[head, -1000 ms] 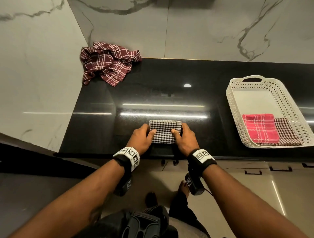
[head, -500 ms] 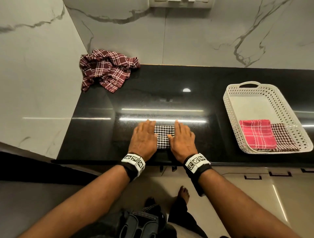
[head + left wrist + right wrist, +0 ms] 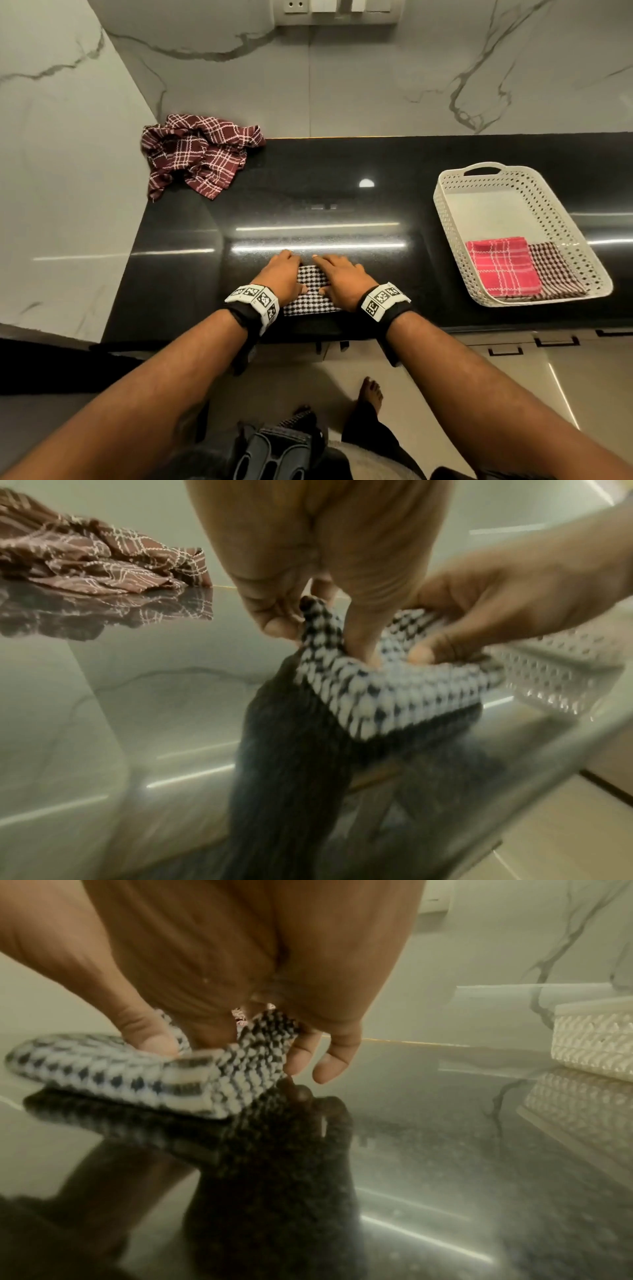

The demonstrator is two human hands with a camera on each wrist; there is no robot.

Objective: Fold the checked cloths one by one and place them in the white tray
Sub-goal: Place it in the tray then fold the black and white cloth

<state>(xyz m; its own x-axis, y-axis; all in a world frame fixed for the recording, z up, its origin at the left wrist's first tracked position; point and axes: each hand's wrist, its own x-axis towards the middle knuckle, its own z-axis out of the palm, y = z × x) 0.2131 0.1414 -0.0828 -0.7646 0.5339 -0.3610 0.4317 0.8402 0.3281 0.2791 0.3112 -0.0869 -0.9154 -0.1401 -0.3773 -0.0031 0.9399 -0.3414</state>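
1. Location: the black-and-white checked cloth [image 3: 310, 291] lies on the black surface [image 3: 342, 164] at its near edge, folded into a small thick pad. It sits well left of the white tray [image 3: 452, 246].

2. Left hand [image 3: 279, 279]: rests on the cloth's left end. The left wrist view shows the thumb on top and fingers curled under a raised corner, pinching the cloth.

3. Right hand [image 3: 339, 281]: rests on the cloth's right end. The right wrist view shows the thumb pressing the top and fingers tucked beneath a lifted end, pinching the cloth likewise.

4. Step in hand, as judged: the fold looks complete and the cloth is being gathered for lifting to the tray. To do it well, keep both pinches through all layers so the fold does not open, lift level, and keep the ends from sagging.

5. Orientation: the cloth's long axis appears to run left to right, parallel to the near edge, though the hands cover both ends. Both ends curl upward off the surface.

6. Tray contents: a red checked cloth [image 3: 501, 267] and a brown checked cloth [image 3: 556, 274] lie folded in its near end; the far end looks free.

7. Outstanding: a maroon checked cloth [image 3: 198, 154] lies crumpled at the far left.
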